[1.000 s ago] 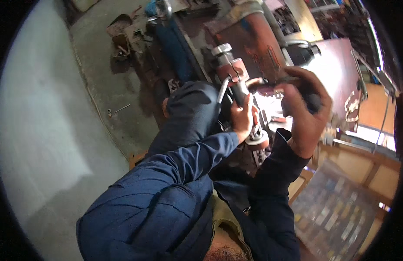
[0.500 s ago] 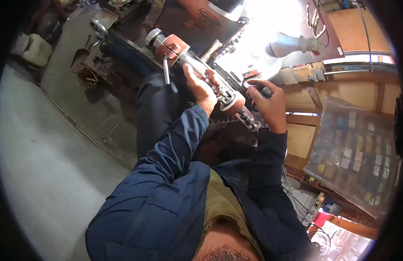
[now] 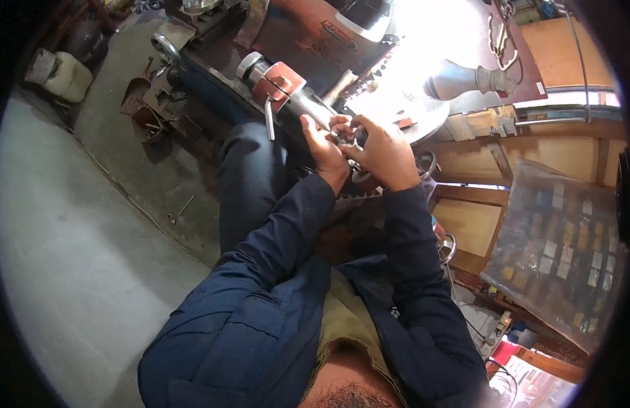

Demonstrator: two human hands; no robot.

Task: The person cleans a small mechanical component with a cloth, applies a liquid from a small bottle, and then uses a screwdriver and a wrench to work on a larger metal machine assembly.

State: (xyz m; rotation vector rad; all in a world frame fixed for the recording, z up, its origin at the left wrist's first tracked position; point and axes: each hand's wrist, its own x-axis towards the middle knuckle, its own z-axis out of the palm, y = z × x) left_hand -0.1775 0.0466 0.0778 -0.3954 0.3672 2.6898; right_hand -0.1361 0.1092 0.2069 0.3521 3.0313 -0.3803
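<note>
A long metal cylinder [image 3: 307, 107] with a red collar [image 3: 282, 83] lies slanted in front of me, its round metal end up and to the left. A bent metal lever [image 3: 269, 121] hangs from the collar. My left hand [image 3: 326, 155] is closed round the cylinder's lower part, thumb along its side. My right hand [image 3: 388, 155] is against the same part, fingers curled in close to my left fingertips. Something small and dark shows between its fingers, too covered to name. Both hands hide most of the cylinder's near end.
Beyond the hands is a bench with a brightly lit surface and a grey bottle-shaped thing [image 3: 458, 80] lying on it. A toothed metal strip [image 3: 366, 83] runs beside the cylinder. Scrap metal parts [image 3: 152, 112] lie on the left floor. A clear plastic sheet [image 3: 553, 251] with pockets hangs at right.
My right hand has moved left and in, from beside the cylinder's near end onto its lower part by my left hand. The near end is now covered. My left hand keeps its grip.
</note>
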